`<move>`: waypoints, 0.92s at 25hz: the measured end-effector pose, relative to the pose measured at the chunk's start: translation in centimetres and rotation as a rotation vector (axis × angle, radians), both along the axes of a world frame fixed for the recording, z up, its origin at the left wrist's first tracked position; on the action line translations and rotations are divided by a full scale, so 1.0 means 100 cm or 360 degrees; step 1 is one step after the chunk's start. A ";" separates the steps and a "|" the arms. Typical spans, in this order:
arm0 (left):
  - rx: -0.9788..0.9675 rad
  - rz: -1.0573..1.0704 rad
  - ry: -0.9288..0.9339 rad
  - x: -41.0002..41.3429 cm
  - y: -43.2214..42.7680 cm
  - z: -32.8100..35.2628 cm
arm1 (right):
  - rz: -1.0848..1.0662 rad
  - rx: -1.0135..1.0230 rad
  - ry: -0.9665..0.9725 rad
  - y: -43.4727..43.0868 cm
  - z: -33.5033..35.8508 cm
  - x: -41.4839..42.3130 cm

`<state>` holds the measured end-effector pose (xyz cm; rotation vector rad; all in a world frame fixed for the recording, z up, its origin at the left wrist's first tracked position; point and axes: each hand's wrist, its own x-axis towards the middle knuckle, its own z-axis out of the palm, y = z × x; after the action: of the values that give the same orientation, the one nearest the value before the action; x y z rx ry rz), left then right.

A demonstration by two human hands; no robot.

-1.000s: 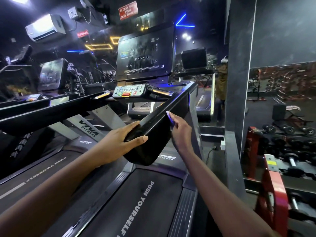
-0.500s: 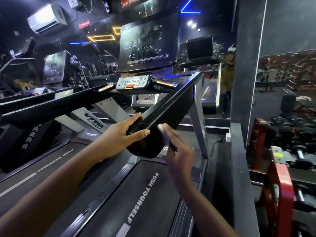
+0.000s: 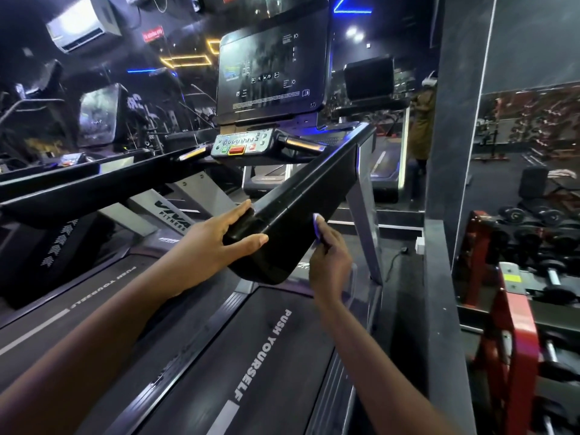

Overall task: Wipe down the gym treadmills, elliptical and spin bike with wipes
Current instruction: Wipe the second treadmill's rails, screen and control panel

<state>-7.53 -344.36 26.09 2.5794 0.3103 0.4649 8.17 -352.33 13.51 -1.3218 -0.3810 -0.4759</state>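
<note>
Against the right-hand face of the black handrail [image 3: 307,196], which slopes down from the near treadmill [image 3: 364,221] toward the camera, one pale wipe [image 3: 317,224] is held by the right hand [image 3: 329,265]. Its fingers [image 3: 332,243] are curled and pinch the wipe, pushing it onto the rail partway along. The left hand [image 3: 216,243] clasps the handrail's lower end, with its fingers [image 3: 241,208] pressed together over the top edge and the thumb stretched across the near face (the two hands are close but not touching). Below the handrail lie two belts, each printed PUSH YOURSELF: the near belt [image 3: 257,372] directly beneath it and the far belt [image 3: 62,309] off to its left. Above the handrail's upper end stands one large dark console screen [image 3: 270,67], and just under that is one button panel [image 3: 241,144] with a red button. A second, smaller screen [image 3: 97,116] stands well to the left of the handrail. Right of the handrail, beyond a dark pillar [image 3: 448,120], one red rack [image 3: 518,334] holds several dumbbells [image 3: 552,276] (too dim to count).
</note>
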 end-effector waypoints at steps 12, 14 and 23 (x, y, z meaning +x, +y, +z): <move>-0.0427 -0.0119 -0.0191 -0.004 0.005 -0.014 | 0.0001 -0.0469 -0.0483 -0.019 0.065 -0.050; -0.0570 -0.0137 -0.0227 -0.006 0.007 -0.018 | 0.0009 -0.0731 -0.0551 -0.013 0.082 -0.043; -0.0889 -0.0213 -0.0185 -0.016 0.000 -0.011 | -0.0034 -0.0225 -0.0561 -0.028 0.044 -0.113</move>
<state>-9.17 -344.35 25.02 2.0067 0.1903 0.4081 -3.16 -355.13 17.91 -1.3799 -0.7036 -0.7136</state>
